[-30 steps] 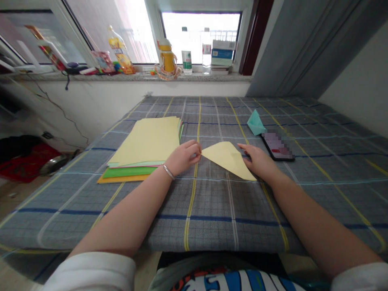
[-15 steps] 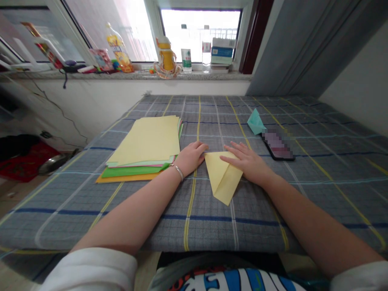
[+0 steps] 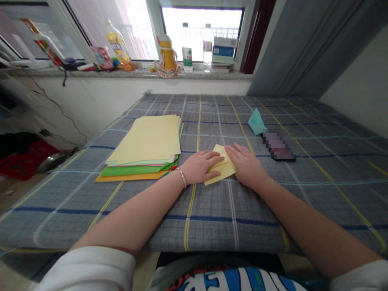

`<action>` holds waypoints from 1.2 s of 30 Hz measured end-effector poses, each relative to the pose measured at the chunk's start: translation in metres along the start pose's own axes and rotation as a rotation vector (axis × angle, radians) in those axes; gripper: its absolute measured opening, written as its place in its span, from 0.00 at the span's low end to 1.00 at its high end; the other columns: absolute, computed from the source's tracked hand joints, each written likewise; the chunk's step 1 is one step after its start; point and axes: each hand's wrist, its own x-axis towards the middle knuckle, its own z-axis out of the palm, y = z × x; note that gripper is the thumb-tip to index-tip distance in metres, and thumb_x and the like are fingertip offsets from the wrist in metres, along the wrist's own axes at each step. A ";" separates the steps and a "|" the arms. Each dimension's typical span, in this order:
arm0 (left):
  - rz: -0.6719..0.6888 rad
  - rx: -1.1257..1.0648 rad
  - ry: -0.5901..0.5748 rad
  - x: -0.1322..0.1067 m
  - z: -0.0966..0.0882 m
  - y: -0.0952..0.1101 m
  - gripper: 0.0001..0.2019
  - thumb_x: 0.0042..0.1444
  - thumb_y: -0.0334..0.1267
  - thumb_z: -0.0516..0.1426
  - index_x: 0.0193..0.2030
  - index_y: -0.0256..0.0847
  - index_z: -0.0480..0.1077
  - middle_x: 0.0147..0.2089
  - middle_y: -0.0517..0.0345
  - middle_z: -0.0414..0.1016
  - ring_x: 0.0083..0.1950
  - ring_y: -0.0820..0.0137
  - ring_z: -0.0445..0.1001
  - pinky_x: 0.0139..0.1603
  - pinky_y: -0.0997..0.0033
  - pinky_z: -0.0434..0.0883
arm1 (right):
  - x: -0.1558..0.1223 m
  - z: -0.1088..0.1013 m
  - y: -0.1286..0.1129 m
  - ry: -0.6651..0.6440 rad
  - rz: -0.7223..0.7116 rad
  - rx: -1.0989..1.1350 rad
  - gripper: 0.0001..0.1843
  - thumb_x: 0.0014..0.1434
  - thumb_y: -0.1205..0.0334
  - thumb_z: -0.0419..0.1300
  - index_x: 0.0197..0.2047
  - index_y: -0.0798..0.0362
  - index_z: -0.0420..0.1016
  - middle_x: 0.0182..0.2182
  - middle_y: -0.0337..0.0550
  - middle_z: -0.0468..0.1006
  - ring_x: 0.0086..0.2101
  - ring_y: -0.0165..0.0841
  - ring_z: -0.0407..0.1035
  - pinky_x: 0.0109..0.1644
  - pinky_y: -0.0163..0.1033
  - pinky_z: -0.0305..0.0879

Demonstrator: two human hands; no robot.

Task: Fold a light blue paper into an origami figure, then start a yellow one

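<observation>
A small folded piece of pale yellow paper (image 3: 223, 171) lies flat on the checked grey cloth (image 3: 194, 226) between my hands. My left hand (image 3: 198, 166) presses down on its left part, with the fingers lying over it and hiding some of the paper. My right hand (image 3: 246, 165) lies at its right edge, with spread fingertips touching the paper. A silver bangle (image 3: 182, 177) circles my left wrist. Beyond my left hand lies a stack of coloured paper sheets (image 3: 144, 139), yellow on top.
A folded teal paper (image 3: 256, 123) and a pixelated phone (image 3: 278, 145) lie on the cloth at the far right. Bottles, a box and small items stand on the windowsill (image 3: 136, 74) behind. A wall rises along the right side.
The yellow paper has been folded smaller and now lies lower and flatter. Both hands have closed in on it from either side, with my left hand moving over its left part.
</observation>
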 end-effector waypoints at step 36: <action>-0.082 0.061 -0.062 -0.007 -0.010 0.007 0.25 0.58 0.53 0.54 0.58 0.43 0.66 0.61 0.49 0.67 0.59 0.58 0.66 0.61 0.55 0.62 | -0.010 -0.014 0.026 -0.095 -0.133 0.353 0.24 0.56 0.50 0.60 0.54 0.51 0.73 0.52 0.48 0.75 0.53 0.40 0.67 0.58 0.48 0.63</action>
